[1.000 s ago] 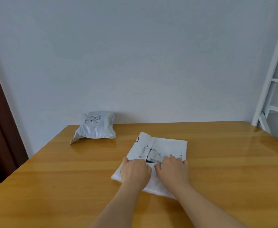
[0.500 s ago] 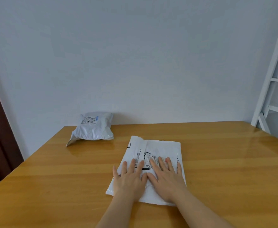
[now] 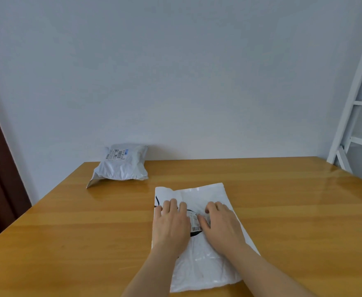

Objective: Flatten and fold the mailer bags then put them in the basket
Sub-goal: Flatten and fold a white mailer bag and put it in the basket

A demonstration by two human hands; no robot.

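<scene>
Where the glossy wooden table (image 3: 68, 243) is meeting a plain white wall (image 3: 175, 71), a white mailer bag (image 3: 203, 264) is lying flat near the front edge; left hand (image 3: 171, 226) and right hand (image 3: 220, 226) are pressing it, fingers extended (nothing gripped). A stuffed grey mailer bag (image 3: 121, 165) is resting far left; a white ladder frame (image 3: 355, 103) is standing right.

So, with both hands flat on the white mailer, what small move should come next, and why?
Probably slide both palms outward toward the far edge to finish flattening. The left hand and right hand press the middle of the mailer, which lies unfolded on the table and looks wrinkled near its close end. Folding seems early. No basket is in view.
</scene>
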